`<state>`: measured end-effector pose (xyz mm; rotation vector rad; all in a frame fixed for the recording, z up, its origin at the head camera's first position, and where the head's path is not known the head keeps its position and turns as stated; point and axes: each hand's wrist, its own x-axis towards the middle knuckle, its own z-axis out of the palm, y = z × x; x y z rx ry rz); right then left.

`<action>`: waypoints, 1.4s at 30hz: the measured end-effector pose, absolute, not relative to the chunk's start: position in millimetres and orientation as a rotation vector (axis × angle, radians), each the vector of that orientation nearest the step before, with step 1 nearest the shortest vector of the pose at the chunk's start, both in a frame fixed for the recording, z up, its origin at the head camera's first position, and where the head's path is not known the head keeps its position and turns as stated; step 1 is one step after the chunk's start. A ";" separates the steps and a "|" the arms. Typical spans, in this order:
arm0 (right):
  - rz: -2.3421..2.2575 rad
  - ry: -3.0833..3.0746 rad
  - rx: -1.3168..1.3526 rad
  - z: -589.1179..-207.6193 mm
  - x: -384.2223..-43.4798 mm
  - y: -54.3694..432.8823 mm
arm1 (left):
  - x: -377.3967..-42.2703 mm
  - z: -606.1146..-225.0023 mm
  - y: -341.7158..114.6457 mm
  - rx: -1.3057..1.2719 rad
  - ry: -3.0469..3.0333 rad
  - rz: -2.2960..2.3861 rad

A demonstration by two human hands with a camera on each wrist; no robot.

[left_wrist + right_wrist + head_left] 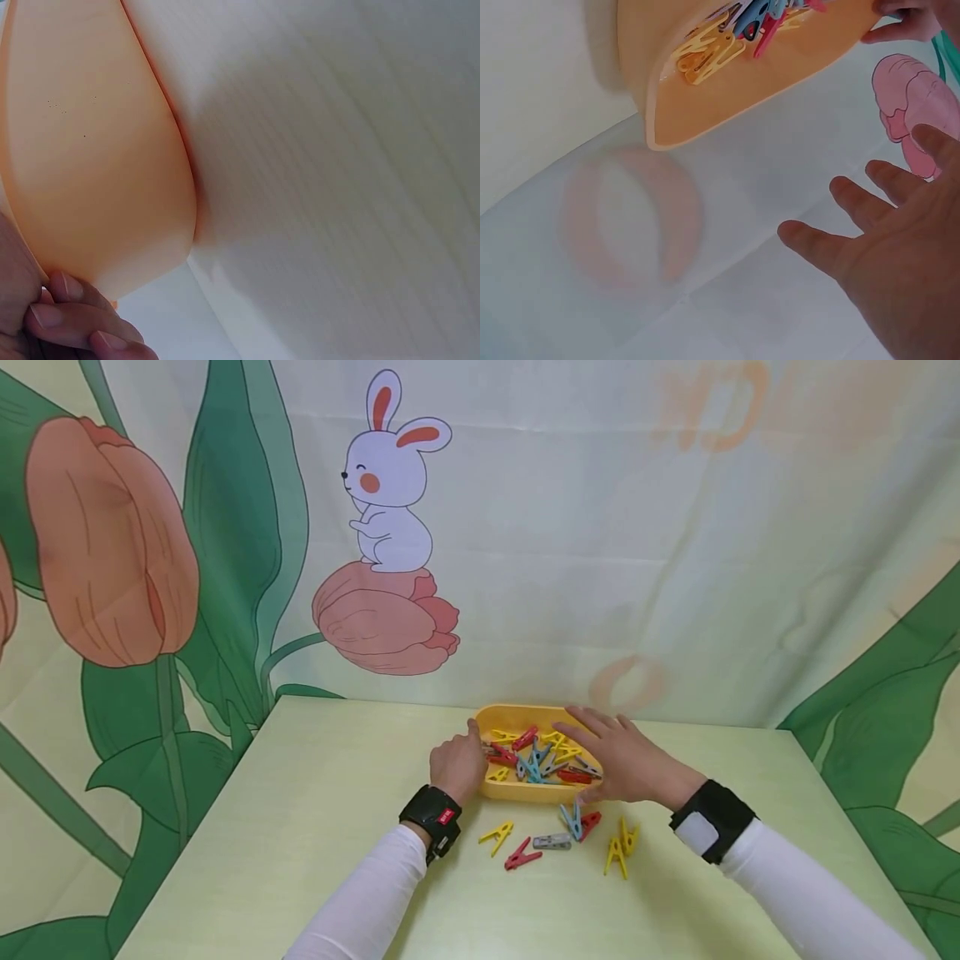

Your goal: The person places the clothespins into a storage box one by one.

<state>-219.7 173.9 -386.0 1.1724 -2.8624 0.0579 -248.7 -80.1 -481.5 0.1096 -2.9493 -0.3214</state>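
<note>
My left hand [457, 767]: fingers curled, gripping the yellow tray [517, 792] at its end; my right hand [626, 762]: fingers straight and spread wide, gripping nothing, at the tray's opposite end; whether its thumb touches the tray I cannot tell; yellow tray: on the surface [337, 827], between my hands; heaped clothespins [533, 768], red, yellow, blue and grey: inside it; loose, nearer me than my hands: one yellow clothespin [500, 834], one red clothespin [517, 861], one grey clothespin [552, 842], one blue clothespin [575, 823] just beside a second red clothespin [590, 826], two yellow clothespins [616, 852] close together.
</note>
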 end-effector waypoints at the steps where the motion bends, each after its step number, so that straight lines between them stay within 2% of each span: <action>1: 0.057 -2.855 1.176 -386.7 -216.2 175.0 | -248.6 -481.9 -80.2 0.110 -2.950 -0.321; 16: 0.173 -2.962 1.160 -412.1 -170.9 197.6 | -248.2 -482.1 -80.5 0.125 -2.978 -0.320; 26: 0.219 -3.088 1.193 -427.8 -144.9 195.0 | -247.4 -483.6 -80.9 0.103 -2.954 -0.343; 42: 0.120 -3.157 1.263 -464.1 -134.4 193.0 | -247.0 -482.3 -80.5 0.105 -2.951 -0.342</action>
